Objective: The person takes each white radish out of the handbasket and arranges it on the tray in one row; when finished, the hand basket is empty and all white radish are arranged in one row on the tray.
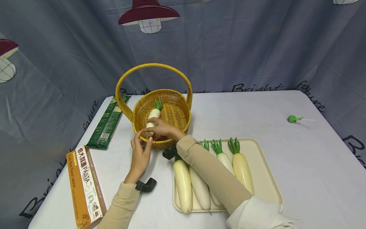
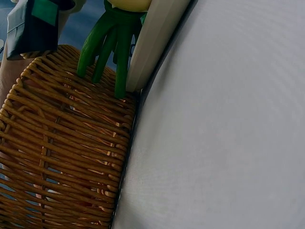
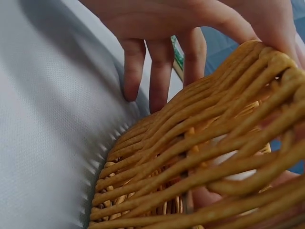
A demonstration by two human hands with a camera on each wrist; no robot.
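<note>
A yellow wicker basket point(image 1: 161, 145) with a tall hoop handle stands at the table's back. Inside it lies a white radish point(image 1: 154, 114) with green leaf stubs pointing away. My right hand point(image 1: 163, 128) reaches over the near rim and grips the radish's lower part between thumb and fingers. Outside the basket, at its near left, my left hand point(image 1: 139, 157) touches the rim with thumb and index finger. In the right wrist view the left hand point(image 3: 157, 21) shows its other fingers hanging extended beside the woven wall point(image 3: 143, 167).
A cream tray point(image 1: 267, 181) holds several more radishes point(image 1: 183, 187), partly under my right forearm. At left lie a green packet point(image 1: 105, 124) and an orange pasta box point(image 1: 85, 187). A green lollipop point(image 1: 293, 119) lies at far right.
</note>
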